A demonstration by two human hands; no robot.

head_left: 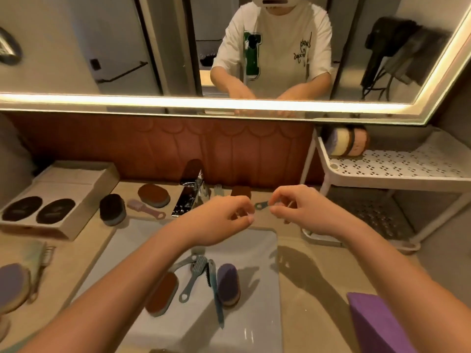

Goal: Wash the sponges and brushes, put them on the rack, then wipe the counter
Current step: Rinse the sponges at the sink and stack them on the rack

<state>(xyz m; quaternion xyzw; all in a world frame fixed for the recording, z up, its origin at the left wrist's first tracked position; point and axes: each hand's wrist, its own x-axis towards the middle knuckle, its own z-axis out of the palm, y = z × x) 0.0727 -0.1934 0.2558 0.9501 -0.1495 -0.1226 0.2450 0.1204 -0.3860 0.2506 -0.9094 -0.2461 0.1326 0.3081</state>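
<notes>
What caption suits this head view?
Right hand pinches a teal brush beside left hand, above a sink of sponges and brushes.

The T-shirt [280, 59] reflected in the mirror [76, 47] carries one large green block letter resembling "I". Its black script print is not legible.

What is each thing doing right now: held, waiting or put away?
small brush, pinched by the right hand
left hand, curled beside it; grip unclear
purple sponge, lying in the sink
brown sponge, lying in the sink
two sponges, standing on the rack
pink brush, lying on the counter
</notes>
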